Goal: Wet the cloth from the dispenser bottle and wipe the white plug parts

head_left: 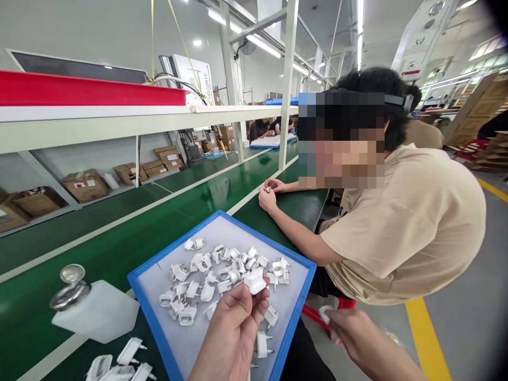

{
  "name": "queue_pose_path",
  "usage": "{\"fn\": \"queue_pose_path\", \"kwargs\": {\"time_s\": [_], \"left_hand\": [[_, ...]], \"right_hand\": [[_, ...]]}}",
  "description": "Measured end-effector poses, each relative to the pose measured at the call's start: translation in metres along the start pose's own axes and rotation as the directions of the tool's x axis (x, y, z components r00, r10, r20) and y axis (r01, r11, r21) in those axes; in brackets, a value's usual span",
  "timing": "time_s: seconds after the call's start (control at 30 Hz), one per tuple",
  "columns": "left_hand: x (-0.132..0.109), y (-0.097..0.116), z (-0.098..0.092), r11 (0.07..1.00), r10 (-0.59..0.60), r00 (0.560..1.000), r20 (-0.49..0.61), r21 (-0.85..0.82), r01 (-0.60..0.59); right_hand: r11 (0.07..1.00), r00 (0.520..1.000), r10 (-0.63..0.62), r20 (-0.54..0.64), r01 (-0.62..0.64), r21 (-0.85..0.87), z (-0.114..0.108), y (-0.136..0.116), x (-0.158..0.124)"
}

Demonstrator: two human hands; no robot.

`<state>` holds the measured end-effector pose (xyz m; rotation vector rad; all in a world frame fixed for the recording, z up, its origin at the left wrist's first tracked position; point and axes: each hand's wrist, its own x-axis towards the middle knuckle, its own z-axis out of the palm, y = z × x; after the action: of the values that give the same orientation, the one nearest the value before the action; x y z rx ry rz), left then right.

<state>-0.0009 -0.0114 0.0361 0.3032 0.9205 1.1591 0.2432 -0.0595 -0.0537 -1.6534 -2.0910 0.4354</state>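
Over the blue-rimmed tray, my left hand pinches a white plug adapter between thumb and fingers. Many similar white plug adapters with metal pins lie scattered in the tray beneath it. My right hand is to the right of the tray, above the floor, fingers closed. It holds a small white thing, blurred, whose kind I cannot make out. My two hands are apart.
Left of the tray stands a white pump bottle with a metal top. More plug adapters lie near it on the green bench. A co-worker in a beige shirt sits at right. A red tray rests on the shelf above.
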Motion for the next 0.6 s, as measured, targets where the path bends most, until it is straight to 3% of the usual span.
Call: {"fn": "queue_pose_path", "kwargs": {"time_s": [0.1,0.17,0.33,0.5,0.57,0.6], "left_hand": [[-0.002,0.000,0.001,1.000,0.001,1.000,-0.003,0.027,-0.001],[-0.001,-0.001,0.001,0.999,0.007,1.000,0.007,0.035,-0.007],[0.006,-0.006,-0.005,1.000,0.026,0.994,0.110,-0.015,-0.024],[0.009,-0.007,-0.008,0.999,-0.004,0.989,0.151,-0.031,0.009],[0.009,-0.006,-0.007,0.999,-0.008,0.990,0.140,-0.036,0.013],[0.009,-0.006,-0.006,0.999,-0.013,0.992,0.124,-0.031,0.017]], "right_hand": [[0.906,0.987,0.154,-0.042,-0.124,0.406,0.004,-0.002,-0.008],[0.804,0.958,0.276,-0.073,-0.188,0.565,0.010,-0.004,-0.006],[0.623,0.950,0.304,0.074,-0.257,0.739,0.018,-0.013,0.006],[0.478,0.956,0.267,0.125,-0.244,0.844,0.002,-0.032,0.004],[0.504,0.958,0.261,0.119,-0.241,0.830,-0.005,-0.036,0.003],[0.584,0.963,0.252,0.090,-0.226,0.779,-0.008,-0.036,0.003]]}}
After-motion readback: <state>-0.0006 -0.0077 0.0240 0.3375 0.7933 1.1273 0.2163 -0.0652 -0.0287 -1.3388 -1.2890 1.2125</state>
